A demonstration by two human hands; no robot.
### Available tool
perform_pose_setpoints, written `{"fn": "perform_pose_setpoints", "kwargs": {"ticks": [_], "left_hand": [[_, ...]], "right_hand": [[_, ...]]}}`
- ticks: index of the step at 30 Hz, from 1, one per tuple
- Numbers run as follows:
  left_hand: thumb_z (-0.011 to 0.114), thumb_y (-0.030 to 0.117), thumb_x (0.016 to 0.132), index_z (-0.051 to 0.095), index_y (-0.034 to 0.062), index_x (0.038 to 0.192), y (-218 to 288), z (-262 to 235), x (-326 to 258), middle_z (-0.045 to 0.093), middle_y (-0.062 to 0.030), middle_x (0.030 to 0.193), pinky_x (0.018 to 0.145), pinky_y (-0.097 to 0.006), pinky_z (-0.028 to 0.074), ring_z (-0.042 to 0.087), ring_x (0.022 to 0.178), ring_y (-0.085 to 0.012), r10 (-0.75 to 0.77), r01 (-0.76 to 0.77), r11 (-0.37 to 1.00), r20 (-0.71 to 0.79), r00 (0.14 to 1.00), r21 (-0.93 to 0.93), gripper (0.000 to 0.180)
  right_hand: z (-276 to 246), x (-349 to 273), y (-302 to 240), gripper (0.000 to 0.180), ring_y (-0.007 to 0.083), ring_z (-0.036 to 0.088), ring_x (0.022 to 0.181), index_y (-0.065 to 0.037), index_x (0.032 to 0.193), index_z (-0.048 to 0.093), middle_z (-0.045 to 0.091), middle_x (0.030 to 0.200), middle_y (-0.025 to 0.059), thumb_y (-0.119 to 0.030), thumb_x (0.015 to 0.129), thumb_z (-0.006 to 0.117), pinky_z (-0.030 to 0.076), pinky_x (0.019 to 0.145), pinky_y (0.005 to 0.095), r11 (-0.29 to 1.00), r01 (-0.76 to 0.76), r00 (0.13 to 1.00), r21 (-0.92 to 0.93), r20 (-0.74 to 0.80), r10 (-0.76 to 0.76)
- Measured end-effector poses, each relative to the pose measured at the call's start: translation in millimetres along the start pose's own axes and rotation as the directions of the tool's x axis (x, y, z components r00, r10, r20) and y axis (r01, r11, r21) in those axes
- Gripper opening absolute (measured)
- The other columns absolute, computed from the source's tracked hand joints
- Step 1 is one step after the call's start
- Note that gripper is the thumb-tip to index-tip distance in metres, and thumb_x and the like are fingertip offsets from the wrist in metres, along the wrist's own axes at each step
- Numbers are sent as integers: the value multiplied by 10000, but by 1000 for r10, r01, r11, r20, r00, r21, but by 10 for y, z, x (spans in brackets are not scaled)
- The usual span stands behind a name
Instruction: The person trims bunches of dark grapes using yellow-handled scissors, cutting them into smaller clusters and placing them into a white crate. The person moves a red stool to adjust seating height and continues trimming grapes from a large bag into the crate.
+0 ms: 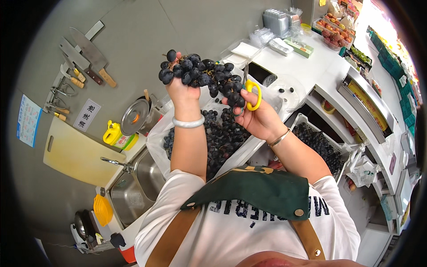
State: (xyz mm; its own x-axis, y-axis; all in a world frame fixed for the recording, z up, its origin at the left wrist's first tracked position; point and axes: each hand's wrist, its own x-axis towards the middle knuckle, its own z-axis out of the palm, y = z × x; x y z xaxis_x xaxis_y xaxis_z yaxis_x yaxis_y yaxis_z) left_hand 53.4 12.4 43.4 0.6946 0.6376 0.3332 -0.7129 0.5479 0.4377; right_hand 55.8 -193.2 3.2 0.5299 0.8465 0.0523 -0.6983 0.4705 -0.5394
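Note:
A bunch of dark grapes (203, 79) is held up in front of me, stretching from one hand to the other. My left hand (183, 91) is closed round its left end, the fingers mostly hidden behind the fruit. My right hand (259, 119) grips yellow-handled scissors (249, 84), their blades pointing up and away. The fingertips of that hand also touch the grapes at the bunch's lower right end. Below both hands, many loose dark grapes (227, 138) fill a container lined with white plastic (156, 141).
Left of the container is a steel sink (129, 196) with a yellowish cutting board (73, 151) behind it. Knives (91, 51) hang on the wall. A round clear lid (289, 100) holds a few grapes on the white counter. A crate of dark grapes (318, 142) stands at right.

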Motion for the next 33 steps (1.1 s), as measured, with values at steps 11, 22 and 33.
{"fn": "perform_pose_setpoints", "kwargs": {"ticks": [11, 22, 33], "left_hand": [[597, 112, 817, 624, -10, 908, 280, 423, -38, 607, -79, 883, 721, -274, 470, 574, 783, -156, -43, -162, 780, 310, 950, 604, 155], [633, 204, 807, 636, -9, 767, 556, 952, -18, 616, -31, 709, 614, -229, 444, 550, 657, -95, -146, -478, 286, 531, 835, 830, 217], [538, 125, 859, 585, -8, 840, 636, 944, 191, 615, -66, 774, 606, -218, 479, 574, 667, -98, -523, 142, 609, 260, 812, 781, 141]], "right_hand": [[-122, -54, -157, 218, 81, 595, 658, -86, 957, 569, 634, 965, 127, -281, 884, 506, 484, 547, 220, 989, 21, 999, 143, 28, -25], [-181, -63, -200, 243, 100, 607, 669, -59, 967, 554, 624, 988, 139, -280, 892, 488, 500, 563, 227, 989, 6, 998, 145, 60, -15], [-204, -56, -231, 228, 133, 625, 703, -91, 968, 540, 612, 1021, 167, -302, 883, 514, 516, 560, 253, 996, -6, 1000, 94, -15, 8]]}}
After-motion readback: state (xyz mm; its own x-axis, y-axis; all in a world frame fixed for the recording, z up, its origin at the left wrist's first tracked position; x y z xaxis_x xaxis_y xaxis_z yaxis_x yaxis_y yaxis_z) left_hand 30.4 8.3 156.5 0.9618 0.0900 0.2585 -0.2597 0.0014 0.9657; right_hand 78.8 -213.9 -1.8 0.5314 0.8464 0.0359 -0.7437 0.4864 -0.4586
